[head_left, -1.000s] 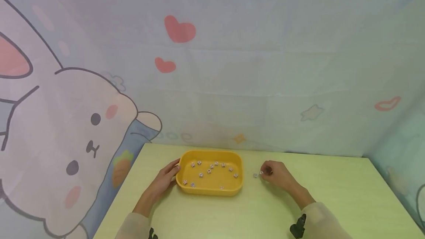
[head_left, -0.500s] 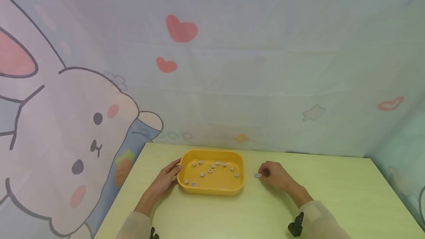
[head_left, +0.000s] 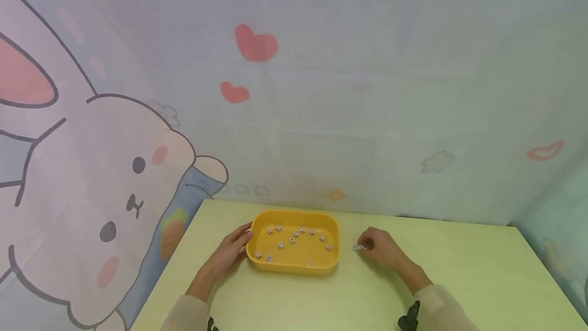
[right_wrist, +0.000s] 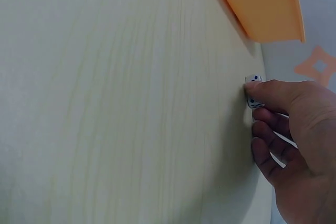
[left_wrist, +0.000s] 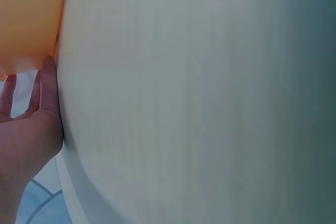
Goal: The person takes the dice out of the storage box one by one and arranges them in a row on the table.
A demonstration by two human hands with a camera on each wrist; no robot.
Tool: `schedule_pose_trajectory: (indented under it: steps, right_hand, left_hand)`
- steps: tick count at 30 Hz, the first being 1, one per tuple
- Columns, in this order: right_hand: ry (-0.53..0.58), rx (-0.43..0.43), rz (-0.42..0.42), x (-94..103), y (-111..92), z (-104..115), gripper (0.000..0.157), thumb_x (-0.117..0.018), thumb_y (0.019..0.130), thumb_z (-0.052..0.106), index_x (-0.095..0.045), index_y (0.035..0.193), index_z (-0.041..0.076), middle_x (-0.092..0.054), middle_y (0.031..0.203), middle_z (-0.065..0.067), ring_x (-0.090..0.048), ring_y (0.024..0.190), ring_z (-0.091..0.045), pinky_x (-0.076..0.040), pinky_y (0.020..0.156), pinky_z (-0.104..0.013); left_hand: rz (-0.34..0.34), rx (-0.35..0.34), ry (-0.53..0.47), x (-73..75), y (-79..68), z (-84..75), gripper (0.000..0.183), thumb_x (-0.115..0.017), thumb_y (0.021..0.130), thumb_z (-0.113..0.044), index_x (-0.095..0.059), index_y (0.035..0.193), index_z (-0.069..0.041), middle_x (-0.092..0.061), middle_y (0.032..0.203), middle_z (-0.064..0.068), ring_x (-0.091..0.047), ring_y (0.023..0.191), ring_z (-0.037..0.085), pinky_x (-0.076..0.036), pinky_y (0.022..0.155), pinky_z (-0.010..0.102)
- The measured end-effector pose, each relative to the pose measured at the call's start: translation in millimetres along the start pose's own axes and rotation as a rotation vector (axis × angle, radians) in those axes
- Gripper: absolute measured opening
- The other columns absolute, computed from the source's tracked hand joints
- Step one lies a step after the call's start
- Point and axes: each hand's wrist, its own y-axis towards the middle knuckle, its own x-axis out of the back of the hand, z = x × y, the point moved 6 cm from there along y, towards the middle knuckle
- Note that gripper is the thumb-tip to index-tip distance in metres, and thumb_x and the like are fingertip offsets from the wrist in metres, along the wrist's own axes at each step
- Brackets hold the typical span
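My left hand [head_left: 229, 249] holds the left end of a yellow tray [head_left: 294, 268], its thumb at the rim. In the left wrist view its fingers [left_wrist: 48, 85] lie against the tray's outer wall [left_wrist: 31, 19]. Several small white dice [head_left: 280, 245] with coloured pips lie spread over the tray's floor. To the right of the tray, my right hand [head_left: 383, 249] pinches white dice [head_left: 358, 247] low at the table. In the right wrist view the thumb covers part of these dice [right_wrist: 254, 102], and two seem to sit side by side. The other fingers curl below them.
A pale yellow-green table [head_left: 285, 300] carries everything. Its back edge meets a cloth backdrop [head_left: 321, 116] printed with a rabbit, hearts and stars. The tray's right end [right_wrist: 262, 9] stands a short way from the right hand.
My right hand has brought its die against the one lying on the table, so the two now show together at its fingertips. The left hand stays at the tray.
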Motion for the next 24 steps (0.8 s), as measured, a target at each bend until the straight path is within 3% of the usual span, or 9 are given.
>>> schedule_pose_trajectory:
  steps: [8, 14, 18, 24]
  right_hand:
    - [0.007, -0.045, 0.003, -1.6, 0.2, -4.4, 0.011, -0.084, 0.091, 0.01, -0.073, 0.091, 0.01, -0.06, 0.086, 0.003, -0.055, 0.08, -0.012, -0.051, 0.072, -0.03]
    - [0.041, -0.057, -0.071, 1.8, 2.0, -1.6, 0.014, -0.085, 0.09, 0.012, -0.074, 0.098, 0.009, -0.063, 0.092, 0.002, -0.059, 0.086, -0.015, -0.054, 0.076, -0.033]
    - [0.136, -0.048, -0.162, 8.9, 9.0, 18.6, 0.019, -0.085, 0.091, 0.013, -0.074, 0.105, 0.006, -0.066, 0.096, 0.0, -0.062, 0.09, -0.018, -0.058, 0.076, -0.031]
    - [0.265, 0.064, -0.24, 8.0, 27.9, 72.9, 0.02, -0.085, 0.091, 0.008, -0.073, 0.107, 0.003, -0.071, 0.099, -0.006, -0.066, 0.087, -0.021, -0.06, 0.074, -0.03]
  left_hand:
    - [-0.007, 0.007, -0.001, -0.6, 2.1, 2.0, 0.056, -0.054, 0.113, -0.032, -0.041, 0.163, -0.012, -0.039, 0.166, 0.02, -0.043, 0.148, 0.038, -0.047, 0.115, 0.05]
    - [-0.015, 0.004, 0.001, -0.9, 4.0, 1.2, 0.055, -0.054, 0.113, -0.03, -0.042, 0.163, -0.011, -0.04, 0.166, 0.019, -0.043, 0.148, 0.038, -0.047, 0.115, 0.05]
    - [-0.019, 0.0, 0.004, -1.3, 4.5, 0.8, 0.056, -0.055, 0.112, -0.033, -0.042, 0.163, -0.011, -0.04, 0.166, 0.02, -0.043, 0.148, 0.038, -0.048, 0.115, 0.049]
    - [-0.023, 0.007, 0.004, -2.1, 4.4, 3.5, 0.058, -0.055, 0.112, -0.034, -0.041, 0.163, -0.011, -0.041, 0.165, 0.02, -0.045, 0.147, 0.038, -0.051, 0.112, 0.046]
